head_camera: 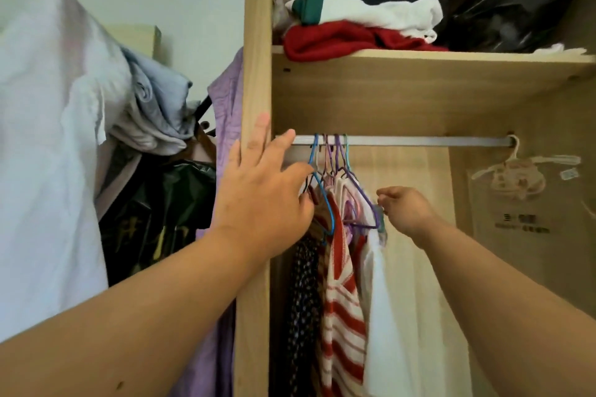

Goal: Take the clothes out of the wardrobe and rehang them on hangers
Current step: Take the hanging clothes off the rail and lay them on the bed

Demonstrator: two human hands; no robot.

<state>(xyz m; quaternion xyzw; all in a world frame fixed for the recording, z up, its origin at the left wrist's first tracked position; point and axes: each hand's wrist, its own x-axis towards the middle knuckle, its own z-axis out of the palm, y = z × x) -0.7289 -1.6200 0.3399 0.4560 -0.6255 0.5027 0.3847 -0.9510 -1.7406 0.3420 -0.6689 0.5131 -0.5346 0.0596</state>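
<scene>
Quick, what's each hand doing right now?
Left hand: open, fingers spread against the bunched coloured wire hangers.
Right hand: closed, pinching the end of the purple wire hanger.

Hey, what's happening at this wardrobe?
A person reaches into the wardrobe with both bare hands. The left hand rests with spread fingers against the hangers bunched at the left end of the rail. The right hand pinches the purple hanger, above a white garment. That garment and a striped top hang on the rail; neither is off it yet.
</scene>
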